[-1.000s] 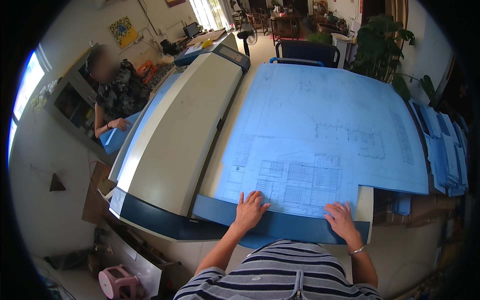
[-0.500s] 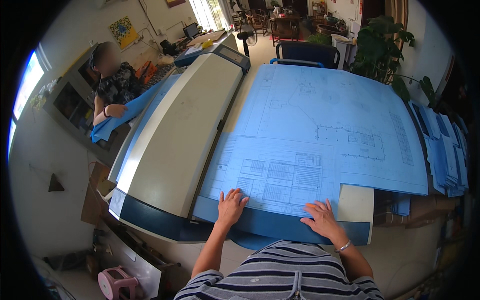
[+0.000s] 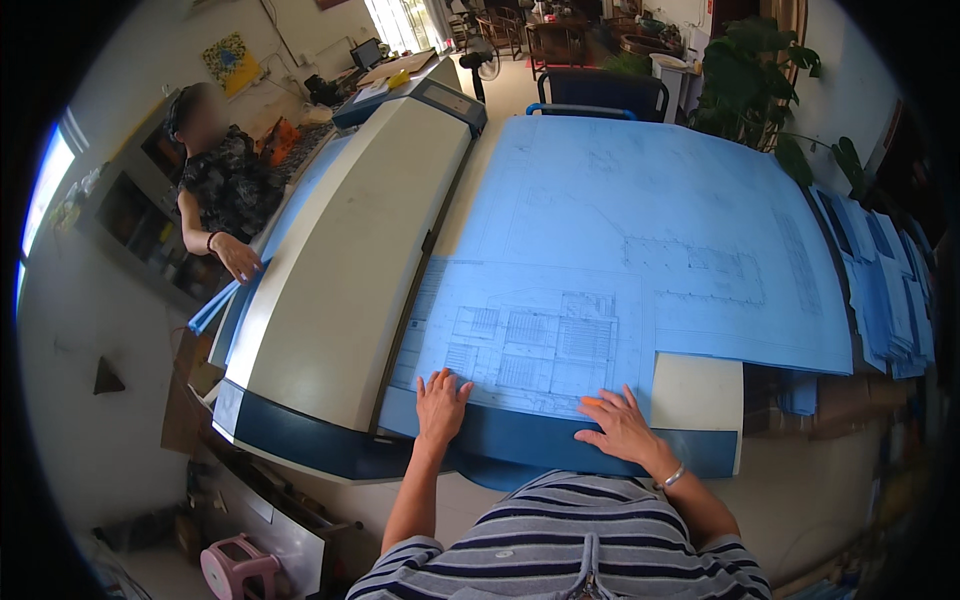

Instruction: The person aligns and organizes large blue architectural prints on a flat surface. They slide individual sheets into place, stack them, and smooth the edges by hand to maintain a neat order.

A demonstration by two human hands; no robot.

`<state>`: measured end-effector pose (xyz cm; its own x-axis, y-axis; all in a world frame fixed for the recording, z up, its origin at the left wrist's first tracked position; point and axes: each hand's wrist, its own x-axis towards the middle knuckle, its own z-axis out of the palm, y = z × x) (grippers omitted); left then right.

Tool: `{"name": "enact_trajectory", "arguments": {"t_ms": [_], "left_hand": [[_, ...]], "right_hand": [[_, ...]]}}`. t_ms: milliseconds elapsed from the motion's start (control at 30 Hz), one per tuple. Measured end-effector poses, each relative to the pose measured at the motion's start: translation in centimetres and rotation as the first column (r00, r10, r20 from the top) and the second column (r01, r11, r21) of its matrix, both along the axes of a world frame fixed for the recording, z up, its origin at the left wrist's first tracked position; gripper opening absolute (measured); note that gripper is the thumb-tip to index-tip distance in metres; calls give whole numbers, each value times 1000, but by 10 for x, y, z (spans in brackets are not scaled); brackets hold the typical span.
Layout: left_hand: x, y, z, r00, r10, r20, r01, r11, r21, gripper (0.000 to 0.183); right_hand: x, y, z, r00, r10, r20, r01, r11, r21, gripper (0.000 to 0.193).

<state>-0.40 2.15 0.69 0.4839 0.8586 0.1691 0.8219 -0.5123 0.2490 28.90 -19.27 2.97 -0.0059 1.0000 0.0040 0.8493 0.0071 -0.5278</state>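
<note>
A smaller blue drawing sheet (image 3: pixel 530 335) lies by the front edge of the feed table of a wide printing machine (image 3: pixel 320 260). My left hand (image 3: pixel 441 407) rests on its near left part, fingers stretched out, close to the machine's long cream cover. On its near right corner lies my right hand (image 3: pixel 620 432), fingers spread, a bangle on the wrist. The sheet's left edge reaches the slot under the cover. A larger blue drawing sheet (image 3: pixel 700 200) covers the far part of the table. Neither hand grips anything.
Left of the machine, a person (image 3: pixel 225 180) has one hand by a folded blue sheet (image 3: pixel 212 306). Stacked folded blue papers (image 3: pixel 885 290) stand at the right. Behind the table are a chair (image 3: pixel 600 95) and a leafy plant (image 3: pixel 750 80). A pink stool (image 3: pixel 240 568) sits lower left.
The smaller sheet has slid left toward the cover, and both my hands have shifted slightly left with it. The other person's hand has moved nearer the machine, the blue sheet hanging lower.
</note>
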Motion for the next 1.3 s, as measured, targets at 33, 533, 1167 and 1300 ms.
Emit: {"name": "enact_trajectory", "arguments": {"t_ms": [33, 533, 1167, 1300], "left_hand": [[-1, 0, -2, 1000, 4, 0, -4, 1000, 14, 46], [-7, -1, -13, 1000, 3, 14, -4, 993, 116, 47], [-16, 5, -28, 997, 0, 75, -8, 994, 112, 40], [-12, 3, -24, 997, -6, 76, -3, 994, 110, 41]], "right_hand": [[0, 0, 0, 1000, 9, -2, -9, 1000, 0, 56], [-7, 5, -3, 994, 94, -48, -93, 995, 24, 62], [95, 0, 10, 942, -325, 83, 318, 944, 87, 52], [135, 0, 8, 899, -380, 218, 371, 925, 81, 52]]}}
